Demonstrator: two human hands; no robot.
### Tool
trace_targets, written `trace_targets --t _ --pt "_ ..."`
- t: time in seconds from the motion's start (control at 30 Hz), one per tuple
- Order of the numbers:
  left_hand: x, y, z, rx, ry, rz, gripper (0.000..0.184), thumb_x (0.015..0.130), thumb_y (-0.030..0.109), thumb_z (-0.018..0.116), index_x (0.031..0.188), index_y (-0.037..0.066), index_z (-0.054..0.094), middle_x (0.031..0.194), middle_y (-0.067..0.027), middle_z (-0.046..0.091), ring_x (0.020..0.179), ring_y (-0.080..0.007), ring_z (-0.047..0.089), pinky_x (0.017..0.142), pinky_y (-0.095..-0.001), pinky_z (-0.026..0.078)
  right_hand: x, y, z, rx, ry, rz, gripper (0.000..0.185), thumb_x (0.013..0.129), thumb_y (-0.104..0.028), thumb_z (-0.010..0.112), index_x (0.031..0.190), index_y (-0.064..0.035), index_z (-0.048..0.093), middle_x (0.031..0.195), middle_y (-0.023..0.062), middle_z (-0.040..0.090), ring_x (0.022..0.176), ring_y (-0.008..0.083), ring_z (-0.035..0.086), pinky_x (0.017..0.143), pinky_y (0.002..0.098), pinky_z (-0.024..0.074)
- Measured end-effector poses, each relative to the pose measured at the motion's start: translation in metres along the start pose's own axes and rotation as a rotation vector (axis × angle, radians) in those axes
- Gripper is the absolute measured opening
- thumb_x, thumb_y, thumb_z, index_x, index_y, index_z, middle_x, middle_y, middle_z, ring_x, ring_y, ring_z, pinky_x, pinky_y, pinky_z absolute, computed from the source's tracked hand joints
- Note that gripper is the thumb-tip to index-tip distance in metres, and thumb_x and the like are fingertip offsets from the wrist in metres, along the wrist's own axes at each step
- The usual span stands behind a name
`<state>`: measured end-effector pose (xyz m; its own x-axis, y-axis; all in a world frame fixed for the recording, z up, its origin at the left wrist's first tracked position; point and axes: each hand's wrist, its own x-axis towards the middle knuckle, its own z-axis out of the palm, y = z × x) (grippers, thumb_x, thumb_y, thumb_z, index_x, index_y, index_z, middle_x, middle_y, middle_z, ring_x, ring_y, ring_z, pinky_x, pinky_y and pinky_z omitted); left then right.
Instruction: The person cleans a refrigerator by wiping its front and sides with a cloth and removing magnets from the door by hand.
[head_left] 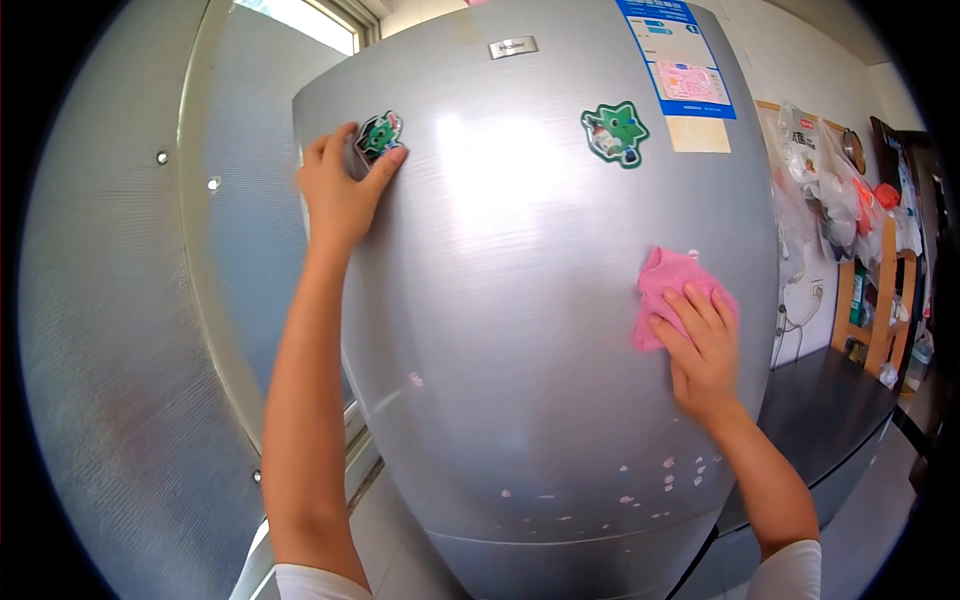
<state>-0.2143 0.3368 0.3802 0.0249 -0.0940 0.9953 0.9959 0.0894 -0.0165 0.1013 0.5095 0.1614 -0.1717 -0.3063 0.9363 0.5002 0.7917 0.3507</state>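
A silver refrigerator door (pixel 520 320) fills the middle of the head view. High on its left side, my left hand (pixel 342 190) is closed around a green cartoon magnet (pixel 379 136), thumb at its lower right edge and fingers at its left. Lower on the right, my right hand (pixel 705 355) presses a pink cloth (pixel 665 275) against the door, fingers bent over it; part of the cloth is hidden under the hand. A star-shaped green magnet (pixel 615 134) sits above the cloth. Several pale marks (pixel 670 480) dot the lower door.
A blue-and-white label (pixel 685 50) is stuck at the upper right of the door. To the left stands a textured panel (pixel 110 300) with a frame. On the right are a dark countertop (pixel 825 410), hanging plastic bags (pixel 835 200) and a wooden rack (pixel 880 295).
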Motion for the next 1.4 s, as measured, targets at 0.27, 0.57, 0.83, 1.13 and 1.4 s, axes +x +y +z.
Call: trace_targets --t 0.27,0.57,0.83,1.13,1.4 --pt "0.003 0.015 0.004 -0.177 -0.046 -0.054 0.065 0.068 0.04 0.083 0.114 0.002 0.057 0.115 -0.0165 0.052 0.108 -0.0315 0.047 0.093 -0.0407 0.042 0.002 -0.003 -0.001 -0.03 -0.004 -0.002 0.034 0.076 -0.001 0.054 0.107 -0.0089 0.067 0.127 0.0112 0.058 0.122 0.0319 0.051 0.105 0.0487 0.0322" --pt "-0.027 0.043 0.003 -0.119 -0.084 0.117 0.056 0.069 0.031 0.084 0.11 0.003 0.059 0.11 -0.0125 0.053 0.097 -0.023 0.05 0.083 -0.033 0.046 0.003 -0.004 -0.003 -0.037 0.016 -0.005 0.032 0.078 0.0 0.055 0.107 -0.0084 0.066 0.126 0.0116 0.058 0.121 0.0317 0.051 0.105 0.0477 0.033" --pt "-0.06 0.074 0.006 -0.238 -0.161 0.126 0.058 0.065 0.022 0.085 0.111 0.003 0.055 0.109 -0.0136 0.053 0.102 -0.0306 0.045 0.089 -0.0396 0.041 0.003 -0.004 -0.002 -0.044 0.018 -0.006 0.034 0.076 0.001 0.055 0.106 -0.0084 0.067 0.125 0.0111 0.059 0.121 0.0317 0.052 0.104 0.0478 0.0344" --pt "-0.036 0.084 0.022 -0.246 -0.053 0.086 0.056 0.066 0.023 0.084 0.112 0.004 0.059 0.113 -0.0126 0.055 0.105 -0.0311 0.046 0.091 -0.0392 0.042 0.003 -0.003 -0.004 -0.017 0.012 0.002 0.034 0.074 0.002 0.056 0.105 -0.008 0.067 0.125 0.0115 0.059 0.122 0.0311 0.052 0.104 0.0477 0.0347" --pt "-0.043 0.079 0.014 -0.152 -0.092 0.147 0.052 0.073 0.022 0.08 0.117 0.006 0.058 0.117 -0.0112 0.054 0.104 -0.0263 0.051 0.091 -0.0356 0.045 0.001 -0.001 -0.005 -0.018 0.006 0.014 0.035 0.075 0.002 0.055 0.107 -0.0075 0.066 0.126 0.0122 0.058 0.123 0.0315 0.051 0.105 0.0479 0.0336"
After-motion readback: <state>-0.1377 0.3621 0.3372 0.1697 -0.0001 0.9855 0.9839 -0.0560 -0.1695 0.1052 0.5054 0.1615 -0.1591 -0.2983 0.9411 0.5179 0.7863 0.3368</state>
